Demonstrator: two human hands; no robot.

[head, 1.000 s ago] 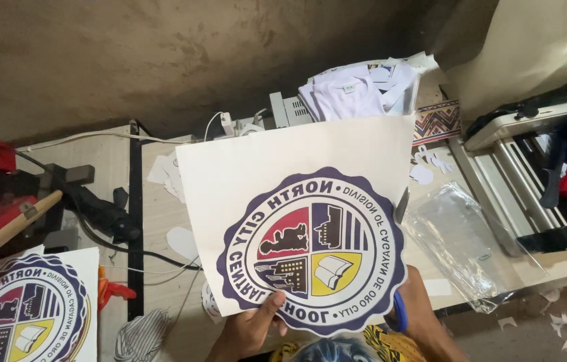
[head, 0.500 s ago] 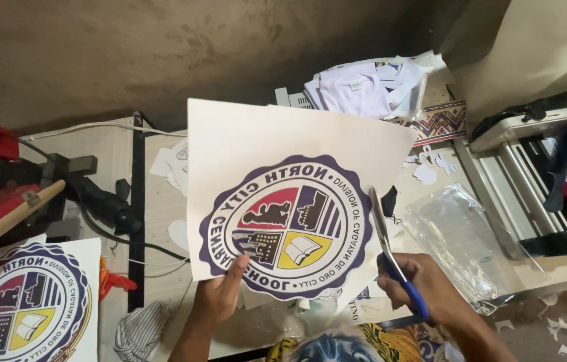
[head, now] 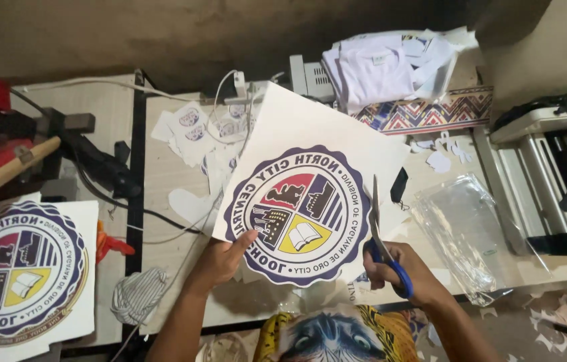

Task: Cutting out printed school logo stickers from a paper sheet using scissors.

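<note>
My left hand pinches the lower left edge of a white sheet printed with a large round purple-rimmed emblem, holding it up over the table. My right hand grips blue-handled scissors whose blades point up along the emblem's right rim, cutting into the sheet. The sheet hides the table surface beneath it.
A second sheet with the same round emblem lies at lower left. Paper offcuts and cables litter the wooden table. Folded white shirts lie at the back, a clear plastic bag at right, a striped cloth near the front.
The sheet has turned and shifted right, tilting clockwise. My right hand has brought the scissors up against the emblem's right rim, and my left hand moved to the sheet's lower left edge.
</note>
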